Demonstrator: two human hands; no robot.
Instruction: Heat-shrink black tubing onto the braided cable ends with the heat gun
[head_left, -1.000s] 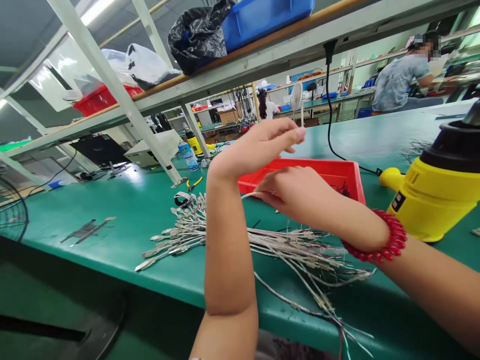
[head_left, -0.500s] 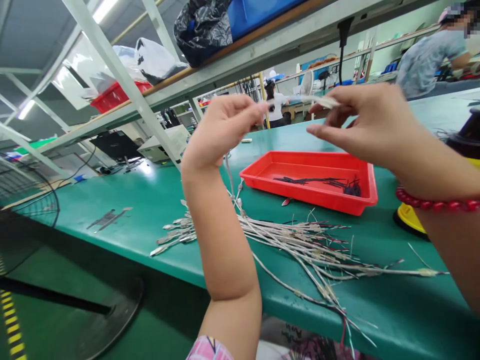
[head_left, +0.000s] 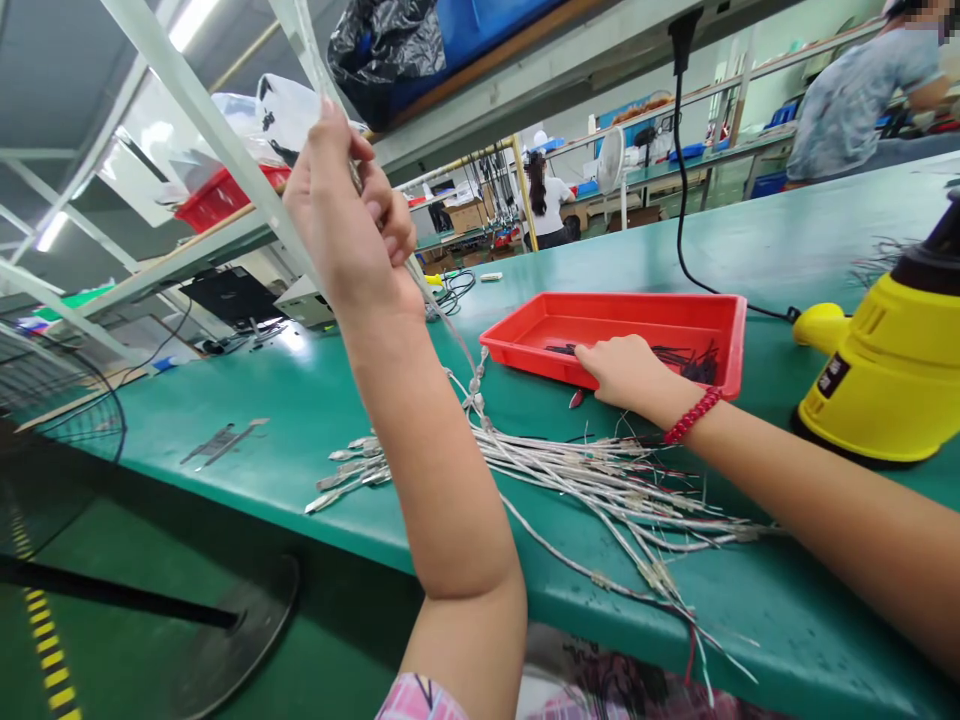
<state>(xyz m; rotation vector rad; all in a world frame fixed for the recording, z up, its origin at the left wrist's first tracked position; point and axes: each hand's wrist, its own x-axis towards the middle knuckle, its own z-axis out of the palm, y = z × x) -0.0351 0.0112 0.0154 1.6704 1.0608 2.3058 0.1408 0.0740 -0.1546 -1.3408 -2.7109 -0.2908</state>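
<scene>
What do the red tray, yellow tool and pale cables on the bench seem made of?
Red tray: probably moulded plastic, semi-gloss, going by its even colour and rounded corners.
Yellow tool: likely hard plastic, smooth, with slots formed into its body.
Pale cables: apparently flexible plastic sheathing, off-white; they bend in smooth curves, but the exact plastic stays open.

Readable wording: none; every print in view is too small or blurred.
Yellow tool [head_left: 877, 385], right edge of the frame: a dark label [head_left: 834, 375] with pale print, illegible.
White bag [head_left: 291, 108], upper left: black printed marks, not decipherable.
Pale item [head_left: 574, 650], bottom centre: dark lettering along its top, unreadable.
Floor tape [head_left: 49, 650], lower left: yellow-and-black diagonal warning stripes.
</scene>
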